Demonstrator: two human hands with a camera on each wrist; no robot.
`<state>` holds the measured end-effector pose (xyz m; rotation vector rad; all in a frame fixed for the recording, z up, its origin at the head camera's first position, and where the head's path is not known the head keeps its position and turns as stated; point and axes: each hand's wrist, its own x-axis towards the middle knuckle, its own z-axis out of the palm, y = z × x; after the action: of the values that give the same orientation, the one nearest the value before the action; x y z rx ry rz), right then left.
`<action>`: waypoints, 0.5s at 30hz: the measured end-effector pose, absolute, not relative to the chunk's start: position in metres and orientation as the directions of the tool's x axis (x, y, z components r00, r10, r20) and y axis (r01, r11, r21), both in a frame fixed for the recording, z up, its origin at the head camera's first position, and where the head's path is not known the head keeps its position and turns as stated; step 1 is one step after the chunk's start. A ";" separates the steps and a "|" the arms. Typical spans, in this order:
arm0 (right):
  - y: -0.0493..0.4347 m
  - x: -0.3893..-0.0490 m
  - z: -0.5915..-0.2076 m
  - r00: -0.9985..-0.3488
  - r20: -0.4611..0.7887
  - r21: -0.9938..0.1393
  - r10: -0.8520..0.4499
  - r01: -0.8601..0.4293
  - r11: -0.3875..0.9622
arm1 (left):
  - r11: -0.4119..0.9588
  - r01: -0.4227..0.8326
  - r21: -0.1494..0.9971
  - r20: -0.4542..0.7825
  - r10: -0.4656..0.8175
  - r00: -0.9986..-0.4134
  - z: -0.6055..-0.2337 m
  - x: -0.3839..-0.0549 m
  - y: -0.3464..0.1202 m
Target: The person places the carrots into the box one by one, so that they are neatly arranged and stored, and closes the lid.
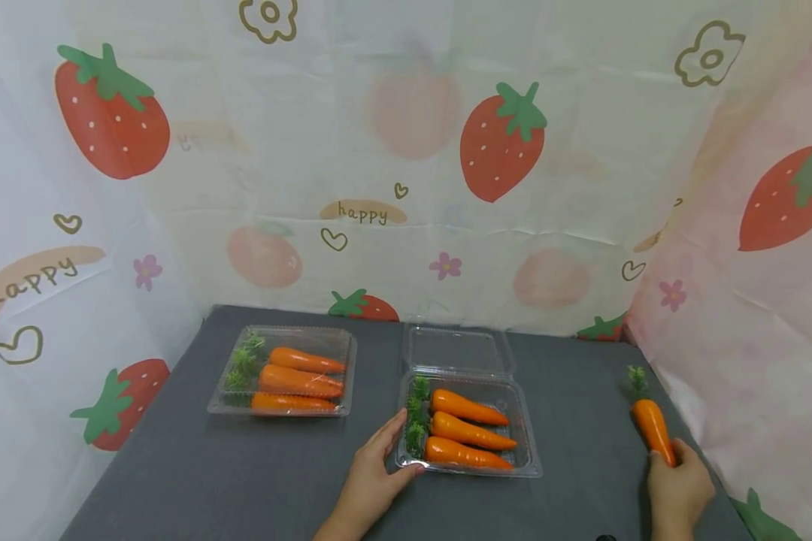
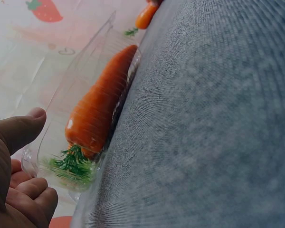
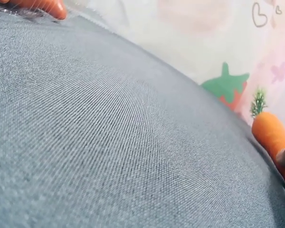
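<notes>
My left hand point(image 1: 368, 479) rests at the near left corner of a clear plastic clamshell box point(image 1: 524, 421), thumb by the front rim and fingers along the left side. Three orange carrots point(image 1: 472, 430) with green tops point(image 1: 417, 413) lie side by side in it, tops to the left. Its clear lid point(image 1: 456, 352) is folded back behind it. Far to the right, my right hand point(image 1: 680, 485) grips another carrot point(image 1: 652, 428) near its narrow end, the leafy top pointing away. In the right wrist view, only a fingertip shows against that carrot point(image 3: 270, 130).
On the left of the grey-covered table point(image 1: 243, 473) stands a closed clear box point(image 1: 348, 376) with carrots inside. Strawberry-printed sheets point(image 1: 413, 263) hang behind the table and at both sides. A small dark object point(image 1: 606, 537) shows at the front edge of the head view.
</notes>
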<state>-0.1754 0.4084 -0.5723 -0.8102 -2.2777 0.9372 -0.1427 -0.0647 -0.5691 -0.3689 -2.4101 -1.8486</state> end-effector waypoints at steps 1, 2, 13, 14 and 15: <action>0.408 -0.175 -0.571 -0.674 0.240 -0.755 0.699 0.323 0.571 | 0.244 0.239 0.940 0.209 0.140 -0.968 -0.569 -0.143 -0.065; 0.408 -0.175 -0.570 -0.675 0.235 -0.758 0.699 0.324 0.567 | 0.247 0.239 0.939 0.209 0.141 -0.968 -0.569 -0.143 -0.065; 0.400 -0.174 -0.562 -0.683 0.239 -0.767 0.690 0.304 0.566 | 0.254 0.240 0.937 0.210 0.140 -0.968 -0.569 -0.142 -0.065; 0.398 -0.174 -0.561 -0.686 0.248 -0.768 0.684 0.292 0.570 | 0.252 0.239 0.938 0.210 0.138 -0.968 -0.569 -0.142 -0.065; 0.397 -0.174 -0.560 -0.688 0.256 -0.766 0.679 0.284 0.577 | 0.249 0.241 0.938 0.212 0.138 -0.967 -0.569 -0.142 -0.065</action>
<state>-0.1745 0.3972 -0.5600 -0.7671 -2.2721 0.9711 -0.1424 -0.0648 -0.5692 -0.3674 -2.4131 -1.8377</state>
